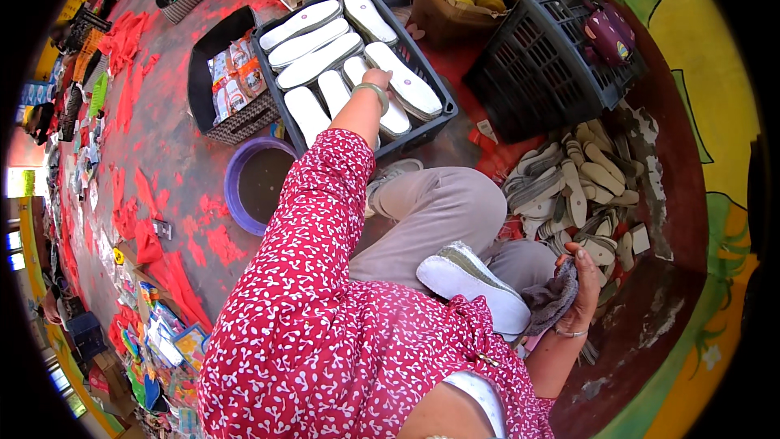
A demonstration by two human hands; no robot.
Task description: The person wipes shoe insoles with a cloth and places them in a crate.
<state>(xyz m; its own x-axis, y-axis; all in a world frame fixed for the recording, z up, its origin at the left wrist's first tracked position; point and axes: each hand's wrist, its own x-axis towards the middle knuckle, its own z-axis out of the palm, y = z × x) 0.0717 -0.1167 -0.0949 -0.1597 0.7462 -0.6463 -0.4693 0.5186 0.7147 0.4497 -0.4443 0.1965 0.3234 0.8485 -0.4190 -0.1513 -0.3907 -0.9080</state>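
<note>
A dark plastic crate (449, 123) in front of me holds several white shoe soles (307, 49) with grey-green edges, laid in stacked pairs. My left hand (378, 79) reaches in from above, its fingers closed at a white shoe sole (393, 120) toward the crate's near right; the fingertips are partly hidden. On my lap lies a thick white sole stack (479, 289) with a green-grey layer showing. Beside it, at the right, my right hand (583, 284) is closed around a dark grey cloth (549, 301).
Left of the crate stand a purple basin (236, 189) of dark water and a woven basket (244, 122) of packets. A tall dark crate (528, 73) leans at the right, near a cardboard box (439, 12). Loose soles (573, 183) lie piled by the wall.
</note>
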